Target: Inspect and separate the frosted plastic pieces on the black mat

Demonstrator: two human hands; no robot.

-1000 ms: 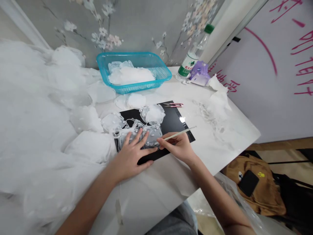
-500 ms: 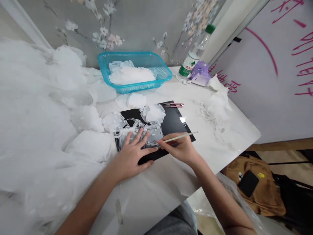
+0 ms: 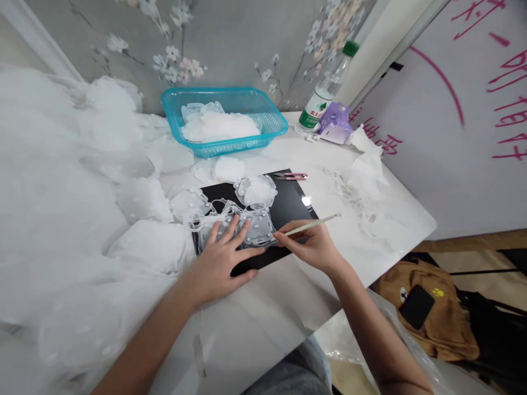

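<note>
My left hand (image 3: 220, 263) lies with fingers spread over translucent plastic pieces on a black board (image 3: 284, 206). Its fingertips press the left edge of a clear piece dotted with white studs (image 3: 258, 226). Pinched in my right hand (image 3: 310, 246) is a thin pale stick (image 3: 315, 224), slanting up to the right. The stick's working end is at that piece's lower right corner; the fingers partly hide it. White cords (image 3: 228, 207) tangle just beyond my left fingers. Another clear piece with a white pad (image 3: 257, 192) sits behind, and one more (image 3: 189, 204) to the left.
White soft pieces (image 3: 78, 219) are heaped along the left. Behind the board stands a blue basket (image 3: 230, 147) with white pieces inside. Small pink-handled snips (image 3: 291, 176) lie on the board's far edge. A water bottle (image 3: 317, 107) and a purple packet (image 3: 336, 123) stand at the back right.
My right hand and the stick have shifted slightly right along the clear piece's edge, to its lower right corner. My left hand stays in place on the pieces.
</note>
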